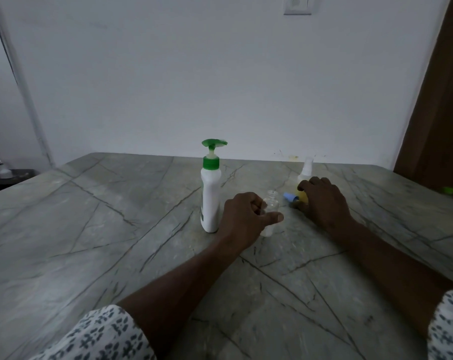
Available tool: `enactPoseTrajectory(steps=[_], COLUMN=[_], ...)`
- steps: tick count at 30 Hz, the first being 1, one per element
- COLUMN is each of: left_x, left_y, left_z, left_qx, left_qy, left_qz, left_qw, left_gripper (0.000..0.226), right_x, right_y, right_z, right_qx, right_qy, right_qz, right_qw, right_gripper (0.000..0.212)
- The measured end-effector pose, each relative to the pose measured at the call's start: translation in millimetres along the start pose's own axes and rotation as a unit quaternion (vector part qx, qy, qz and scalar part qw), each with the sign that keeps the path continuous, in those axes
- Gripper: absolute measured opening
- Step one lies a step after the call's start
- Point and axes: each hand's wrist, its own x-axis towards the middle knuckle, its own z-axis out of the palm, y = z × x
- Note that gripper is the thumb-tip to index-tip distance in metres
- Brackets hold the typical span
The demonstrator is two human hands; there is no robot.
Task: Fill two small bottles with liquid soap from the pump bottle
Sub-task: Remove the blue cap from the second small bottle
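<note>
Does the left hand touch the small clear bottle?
Touching. The head view shows the left hand with its thumb and fingers curled round the clear bottle.

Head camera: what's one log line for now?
left hand grips uncapped clear bottle | right hand holds yellow spray bottle | pump bottle upright, untouched

On the table (90, 229) the pump bottle (211, 198) stands upright. Just right of it stands the small open bottle (272, 203), held by the left hand (246, 216). Further right and slightly behind, the right hand (321, 201) holds the spray bottle (306, 175). A cap (290, 197) lies between the two.
</note>
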Motion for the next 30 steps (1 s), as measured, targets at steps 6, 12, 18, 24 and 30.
enactPoseTrajectory(steps=[6, 12, 18, 24, 30], left_x=[0.2, 0.7, 2.7, -6.9, 8.8], left_y=[0.7, -1.3, 1.6, 17.2, 20.1], left_z=[1.1, 2.6, 1.6, -4.5, -49.1], left_qx=[0.003, -0.016, -0.004, 0.021, 0.02], left_qy=[0.003, -0.004, 0.012, 0.14, 0.394], left_qz=[-0.006, -0.024, -0.026, 0.043, 0.131], left_qw=[1.0, 1.0, 1.0, 0.989, 0.91], left_gripper=[0.031, 0.033, 0.067, 0.051, 0.068], right_x=[-0.1, -20.8, -29.3, -28.5, -29.2], right_y=[-7.0, -39.6, -49.9, -53.9, -54.8], right_z=[-17.7, -47.0, -36.2, -25.3, -22.3], right_qx=[0.143, 0.44, 0.435, 0.436, 0.424], right_qy=[0.073, -0.201, -0.168, -0.117, -0.116], right_qz=[0.026, -0.002, -0.053, -0.046, -0.027], right_qw=[0.987, 0.875, 0.883, 0.891, 0.898], right_gripper=[0.026, 0.05, 0.044, 0.025, 0.031])
